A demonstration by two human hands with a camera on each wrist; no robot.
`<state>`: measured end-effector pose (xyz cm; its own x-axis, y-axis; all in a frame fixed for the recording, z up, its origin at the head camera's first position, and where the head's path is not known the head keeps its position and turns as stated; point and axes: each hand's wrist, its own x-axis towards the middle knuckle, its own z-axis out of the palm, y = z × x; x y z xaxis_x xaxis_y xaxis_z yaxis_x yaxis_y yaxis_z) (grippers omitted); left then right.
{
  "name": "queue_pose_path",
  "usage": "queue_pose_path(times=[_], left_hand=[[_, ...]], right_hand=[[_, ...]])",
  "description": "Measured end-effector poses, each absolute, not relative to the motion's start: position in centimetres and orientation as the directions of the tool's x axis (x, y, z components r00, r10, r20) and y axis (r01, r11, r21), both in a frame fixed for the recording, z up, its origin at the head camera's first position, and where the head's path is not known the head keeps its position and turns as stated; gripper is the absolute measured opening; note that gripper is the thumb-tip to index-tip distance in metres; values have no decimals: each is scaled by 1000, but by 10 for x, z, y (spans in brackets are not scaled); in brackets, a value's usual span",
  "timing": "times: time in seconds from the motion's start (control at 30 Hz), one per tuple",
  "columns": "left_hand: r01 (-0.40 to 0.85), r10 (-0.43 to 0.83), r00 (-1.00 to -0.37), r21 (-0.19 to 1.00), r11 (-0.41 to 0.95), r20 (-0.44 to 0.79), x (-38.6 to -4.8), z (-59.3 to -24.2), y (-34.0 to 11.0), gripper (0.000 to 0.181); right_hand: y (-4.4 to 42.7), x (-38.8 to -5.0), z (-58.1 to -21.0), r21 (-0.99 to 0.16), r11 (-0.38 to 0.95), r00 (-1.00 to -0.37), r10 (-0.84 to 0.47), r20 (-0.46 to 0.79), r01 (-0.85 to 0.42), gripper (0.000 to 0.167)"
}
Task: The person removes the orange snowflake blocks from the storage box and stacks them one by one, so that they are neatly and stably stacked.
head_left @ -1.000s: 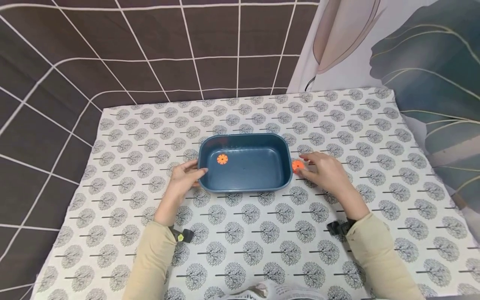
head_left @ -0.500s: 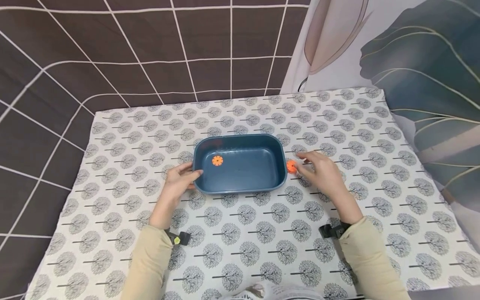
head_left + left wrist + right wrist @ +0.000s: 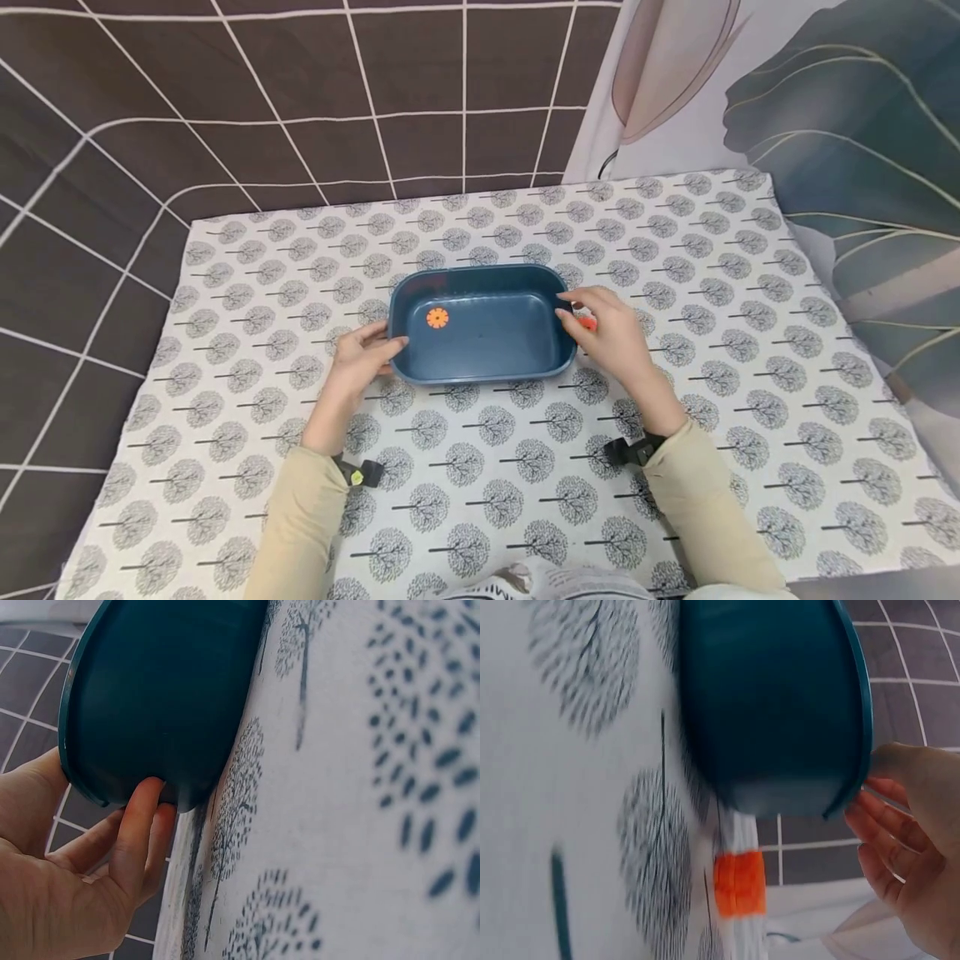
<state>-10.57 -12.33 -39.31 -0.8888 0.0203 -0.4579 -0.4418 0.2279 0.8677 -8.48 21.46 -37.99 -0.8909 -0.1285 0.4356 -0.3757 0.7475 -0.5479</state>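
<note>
A dark blue rectangular plastic tub (image 3: 483, 342) with rounded corners stands on the tree-print cloth. At its left end my left hand (image 3: 362, 358) grips the rim, thumb inside and fingers against the outer wall. My right hand (image 3: 609, 333) is at the right rim, thumb and forefinger tips over the edge; in the right wrist view its loosely bent fingers sit just off the outside wall. A flat orange notched disc (image 3: 437, 318) lies inside the tub. Outside the right end sits a thicker orange piece (image 3: 739, 883), partly hidden by the right hand in the head view.
The cloth (image 3: 480, 517) covers the whole table. A dark curtain with white grid lines (image 3: 420, 100) hangs behind and to the left; a leaf-patterned sheet (image 3: 862, 167) hangs at the right. Both wrists wear black camera straps (image 3: 633, 451).
My right hand has moved left from beside the orange piece to the tub's right rim. The left hand keeps its hold, and the tub and disc stay in place.
</note>
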Motion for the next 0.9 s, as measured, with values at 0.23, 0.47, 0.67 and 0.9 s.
queue_pose_path(times=[0.23,0.47,0.67,0.9], left_hand=[[-429,21,-897,880,206,-442,-107,-392,-121,58],[-423,24,-899,883,203,-437,-104,-394,-122,59],[-418,22,-902,887,194,-430,-103,-396,-124,59],[-411,29,-906,893,183,-423,-104,-395,-123,59]], right_hand=[[194,-96,-377,-570,721,-902,-182,392,-394,29],[162,-104,-375,-600,718,-934,-225,279,-352,38],[125,-105,-367,-610,718,-942,-257,214,-334,39],[99,-116,-368,-736,617,-953,-273,133,-279,43]])
